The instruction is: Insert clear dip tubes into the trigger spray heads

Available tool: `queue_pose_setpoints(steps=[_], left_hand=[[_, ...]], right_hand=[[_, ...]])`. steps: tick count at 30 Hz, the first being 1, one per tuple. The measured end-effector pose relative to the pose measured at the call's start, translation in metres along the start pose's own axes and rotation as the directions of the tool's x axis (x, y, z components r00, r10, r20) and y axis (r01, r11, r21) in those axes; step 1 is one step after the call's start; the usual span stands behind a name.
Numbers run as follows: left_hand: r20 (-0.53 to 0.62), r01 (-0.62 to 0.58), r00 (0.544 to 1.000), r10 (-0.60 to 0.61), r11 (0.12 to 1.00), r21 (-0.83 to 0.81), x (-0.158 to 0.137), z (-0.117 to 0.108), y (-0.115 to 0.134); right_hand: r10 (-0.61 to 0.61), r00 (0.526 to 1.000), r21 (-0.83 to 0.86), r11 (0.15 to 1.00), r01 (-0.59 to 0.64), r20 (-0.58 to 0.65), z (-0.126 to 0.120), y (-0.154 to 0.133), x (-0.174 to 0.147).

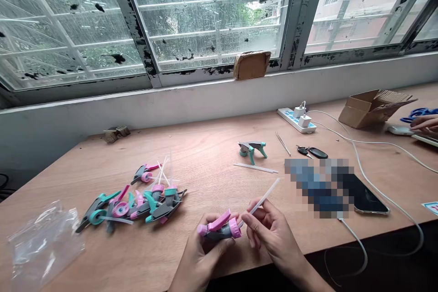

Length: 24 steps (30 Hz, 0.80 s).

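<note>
Over a table [201, 146], a left hand [201, 253] grips a sprayer [216, 234], likely light, stiff plastic best held round its body, while the right hand [272, 230] pinches a tube [266, 195], probably slick and bendy, best taken near the sprayer.

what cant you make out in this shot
All in the head view:
White tube: lower end hidden at the right hand, so whether it sits inside the pink collar is unclear.
Piled spray heads: they overlap, hiding the exact count.
Pixelated patch: blocks cover whatever lies there.
Another person's hand: partly cut off by the right edge.
Printed card: cut by that edge, too small to read.
</note>
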<state>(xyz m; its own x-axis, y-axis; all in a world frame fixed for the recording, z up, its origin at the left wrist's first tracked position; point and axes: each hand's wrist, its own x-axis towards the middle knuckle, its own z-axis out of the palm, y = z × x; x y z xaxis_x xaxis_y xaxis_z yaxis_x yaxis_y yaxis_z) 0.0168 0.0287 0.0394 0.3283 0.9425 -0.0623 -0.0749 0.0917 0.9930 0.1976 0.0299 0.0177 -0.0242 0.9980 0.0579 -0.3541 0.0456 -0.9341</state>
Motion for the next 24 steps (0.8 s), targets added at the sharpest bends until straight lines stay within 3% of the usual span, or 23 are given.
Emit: queue_pose_setpoints(steps=[12,24], left_hand=[[-0.049,-0.027,0.998,0.027,1.000,0.002,-0.0003,0.0025,0.0021],[-0.018,-0.035,0.999,0.034,0.999,-0.030,-0.0007,0.0004,-0.0009]], right_hand=[[0.025,1.000,-0.018,1.000,-0.025,-0.010,0.0000,-0.0007,-0.0009],[0.045,0.999,0.043,0.998,-0.046,0.028,-0.0033,0.0029,-0.0001]])
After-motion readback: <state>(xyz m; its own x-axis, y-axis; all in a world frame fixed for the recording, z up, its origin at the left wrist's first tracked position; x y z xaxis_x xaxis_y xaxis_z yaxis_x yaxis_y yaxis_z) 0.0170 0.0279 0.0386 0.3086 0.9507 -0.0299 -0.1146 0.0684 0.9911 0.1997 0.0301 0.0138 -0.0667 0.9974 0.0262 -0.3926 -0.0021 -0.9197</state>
